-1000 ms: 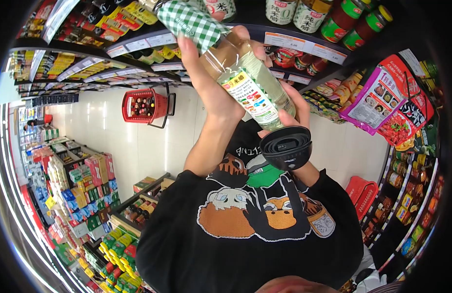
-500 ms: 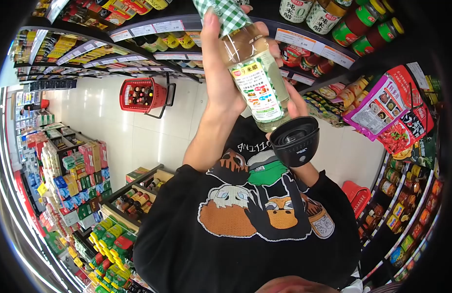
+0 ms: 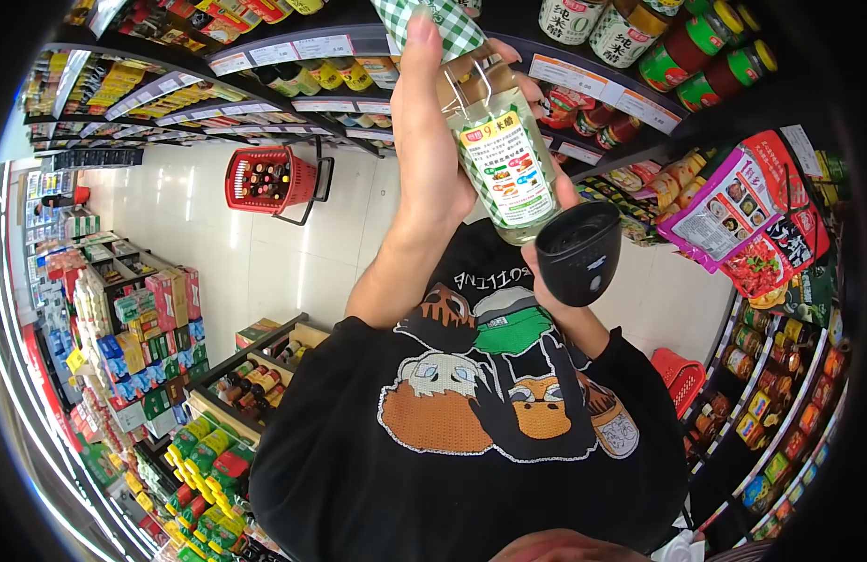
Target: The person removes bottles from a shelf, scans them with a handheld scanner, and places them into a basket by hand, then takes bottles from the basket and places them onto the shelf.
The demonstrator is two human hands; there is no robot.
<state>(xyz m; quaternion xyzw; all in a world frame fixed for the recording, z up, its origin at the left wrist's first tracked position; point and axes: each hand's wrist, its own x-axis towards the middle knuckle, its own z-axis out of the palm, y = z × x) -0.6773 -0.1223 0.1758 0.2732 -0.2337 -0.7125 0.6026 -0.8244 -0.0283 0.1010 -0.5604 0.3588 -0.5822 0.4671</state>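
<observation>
A clear bottle (image 3: 508, 173) with a white, yellow and green label and green-checked wrapping at its neck is tilted in front of the shelf, its base toward my body. My left hand (image 3: 431, 173) is wrapped round its left side, thumb on the checked part. Against its lower right side rests my right hand (image 3: 562, 192), largely hidden by the bottle and a black, rounded cup-like object (image 3: 579, 258). That black object is in front of my right wrist and palm; how it is held or attached is hidden.
Shelves (image 3: 311, 47) of bottles and jars cross the top. A red basket (image 3: 274, 181) with several bottles stands on the floor at left; another red basket (image 3: 677, 379) is at right. Colourful packets (image 3: 733, 211) hang at right. Stacked goods (image 3: 138, 337) stand at left.
The bottle and both hands have moved right, and the bottle has become more upright in view. The black object has turned, so its nested rings show less. The hold on the bottle remains.
</observation>
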